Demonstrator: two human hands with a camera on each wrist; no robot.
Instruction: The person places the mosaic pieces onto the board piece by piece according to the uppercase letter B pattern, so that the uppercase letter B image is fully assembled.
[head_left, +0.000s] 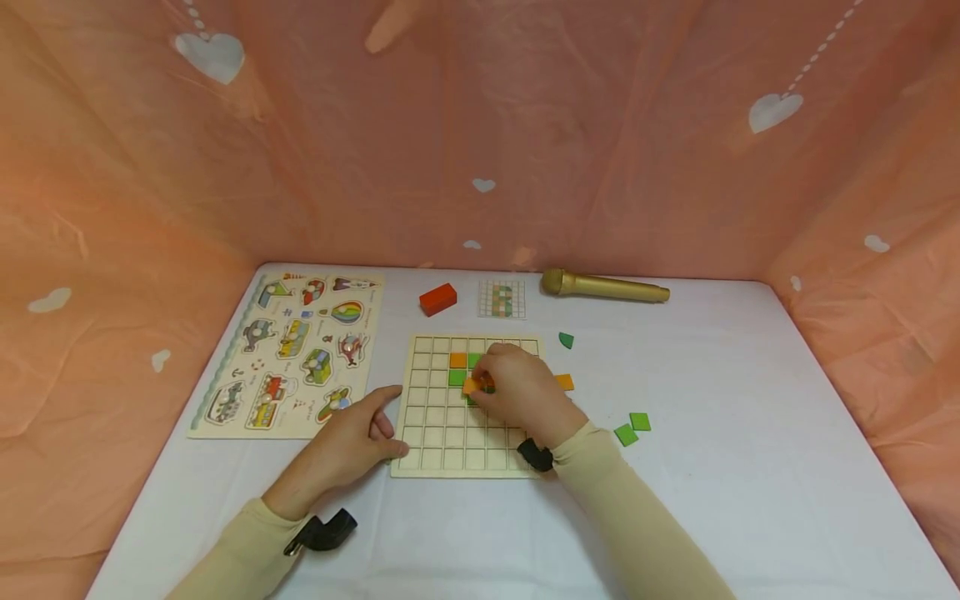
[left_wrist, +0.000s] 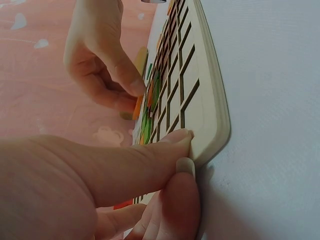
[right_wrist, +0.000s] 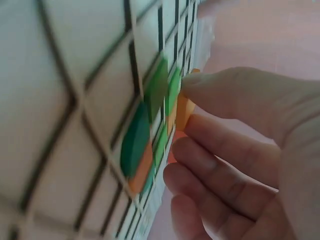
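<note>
A pale wooden grid board (head_left: 432, 414) lies on the table. My left hand (head_left: 345, 443) rests at its left side, thumb on the near corner and index finger spread along the edge. Above the middle of the board my right hand (head_left: 525, 392) pinches an orange square tile (right_wrist: 185, 111) between thumb and index finger. Set in the grid are an orange tile (head_left: 458, 360), a green tile (head_left: 457, 377) and a dark green piece (right_wrist: 135, 140) beside another orange piece (right_wrist: 142, 172). My right hand hides part of the pattern in the head view.
Right of the board lie an orange tile (head_left: 564, 382), a dark green quarter-round piece (head_left: 566, 340) and two green tiles (head_left: 626, 434). Behind stand a red block (head_left: 438, 299), a small pattern card (head_left: 502, 299) and a gold microphone (head_left: 607, 287). A picture puzzle board (head_left: 300, 417) lies left.
</note>
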